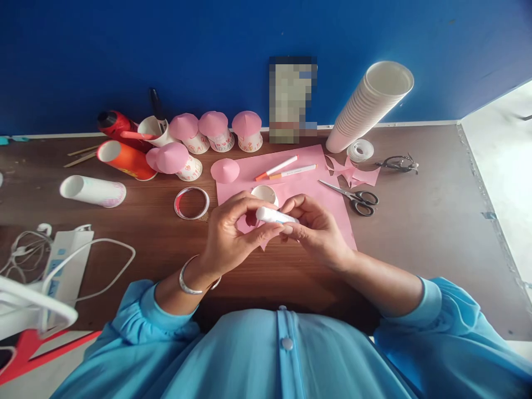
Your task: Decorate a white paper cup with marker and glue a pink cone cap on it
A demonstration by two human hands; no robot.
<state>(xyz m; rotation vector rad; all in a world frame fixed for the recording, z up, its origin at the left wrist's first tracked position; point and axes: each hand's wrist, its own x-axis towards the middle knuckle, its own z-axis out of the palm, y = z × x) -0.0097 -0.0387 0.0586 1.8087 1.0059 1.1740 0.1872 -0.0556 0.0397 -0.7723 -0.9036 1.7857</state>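
Note:
A small white tube (pixel 268 215), perhaps a glue stick, lies sideways between both hands. My left hand (pixel 233 230) pinches its left end between thumb and fingers. The fingertips of my right hand (pixel 318 230) close on its right end. Just beyond the hands a white paper cup (pixel 265 194) rests on a pink sheet (pixel 233 192), partly hidden by the fingers. Two markers, one red-tipped (pixel 277 168) and one orange-tipped (pixel 293 171), lie on that sheet. A loose pink paper cone (pixel 225 170) is at its left edge.
Several decorated cups with pink cone tops (pixel 247 124) stand at the back left. Nearby are a tape roll (pixel 192 203) and an orange cup (pixel 120 160). Scissors (pixel 362 203), pink scraps (pixel 353 173), glasses (pixel 399 163) and a tall cup stack (pixel 366 108) are right. A power strip (pixel 68 266) lies left.

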